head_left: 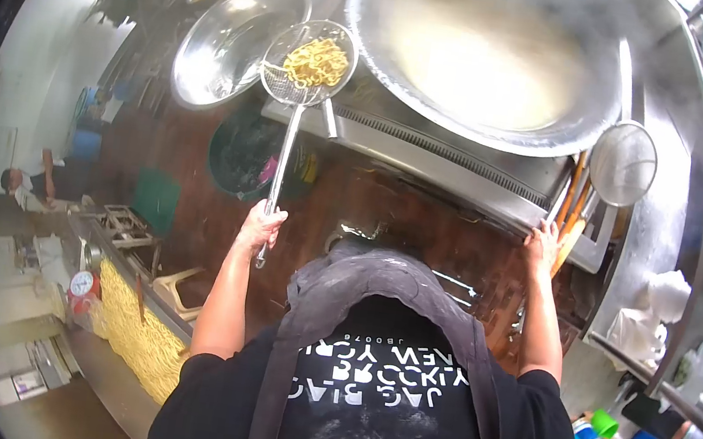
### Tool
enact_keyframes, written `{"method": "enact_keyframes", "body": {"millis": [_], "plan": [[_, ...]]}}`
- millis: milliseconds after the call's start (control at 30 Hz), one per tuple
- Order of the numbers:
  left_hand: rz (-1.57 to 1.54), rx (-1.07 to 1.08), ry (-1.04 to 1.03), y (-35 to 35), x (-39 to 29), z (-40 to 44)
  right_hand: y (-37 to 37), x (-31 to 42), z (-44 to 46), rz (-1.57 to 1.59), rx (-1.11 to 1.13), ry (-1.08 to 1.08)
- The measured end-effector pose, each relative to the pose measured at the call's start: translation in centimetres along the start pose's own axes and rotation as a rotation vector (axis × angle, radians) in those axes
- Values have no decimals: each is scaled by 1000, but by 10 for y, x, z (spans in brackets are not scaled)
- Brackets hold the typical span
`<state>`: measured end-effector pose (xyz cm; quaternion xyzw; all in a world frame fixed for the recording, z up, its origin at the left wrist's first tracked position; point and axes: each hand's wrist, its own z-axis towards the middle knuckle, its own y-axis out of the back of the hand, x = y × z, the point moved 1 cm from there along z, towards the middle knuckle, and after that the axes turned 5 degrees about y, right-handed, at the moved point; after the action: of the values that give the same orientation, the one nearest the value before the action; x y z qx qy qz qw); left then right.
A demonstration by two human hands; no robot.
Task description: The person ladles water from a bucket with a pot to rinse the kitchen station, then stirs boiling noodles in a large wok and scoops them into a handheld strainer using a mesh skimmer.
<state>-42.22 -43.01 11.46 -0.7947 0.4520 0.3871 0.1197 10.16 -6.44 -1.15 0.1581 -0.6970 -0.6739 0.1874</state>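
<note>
My left hand (263, 226) is closed around the metal handle of a wire mesh skimmer (291, 136). A small heap of yellow noodles (316, 62) lies in its round basket. The basket is held over the near right rim of a large shiny metal bowl (211, 68). My right hand (543, 245) is at the stove's front edge (454, 180), its fingers apart, beside several long wooden handles (572, 217). Contact with the nearest handle cannot be made out. A huge wok (369, 49) of pale, steaming liquid stands on the stove in front of me.
A second mesh skimmer (623, 164) rests right of the wok. A dark round tub (240, 152) is below the metal bowl. A wide spread of yellow noodles (133, 328) covers a counter at left, near a red scale (82, 286). Another person (32, 182) is farther left. White bags (656, 304) sit at right.
</note>
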Motion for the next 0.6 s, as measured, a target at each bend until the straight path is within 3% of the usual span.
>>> {"method": "enact_keyframes", "body": {"millis": [133,267,400,467,600], "plan": [[-36,28,-4,0,-10,-20,-2,15,14,-190,123,-108],[-128,43,-25,13,-40,-45,-3,47,39,209,-109,116],[-278,76,-70,64,-69,-53,-1,121,50,589,138,248],[-348,46,-90,93,-86,-57,9,157,48,642,426,249],[-444,35,-166,173,-102,-42,-47,184,37,745,816,86]]}}
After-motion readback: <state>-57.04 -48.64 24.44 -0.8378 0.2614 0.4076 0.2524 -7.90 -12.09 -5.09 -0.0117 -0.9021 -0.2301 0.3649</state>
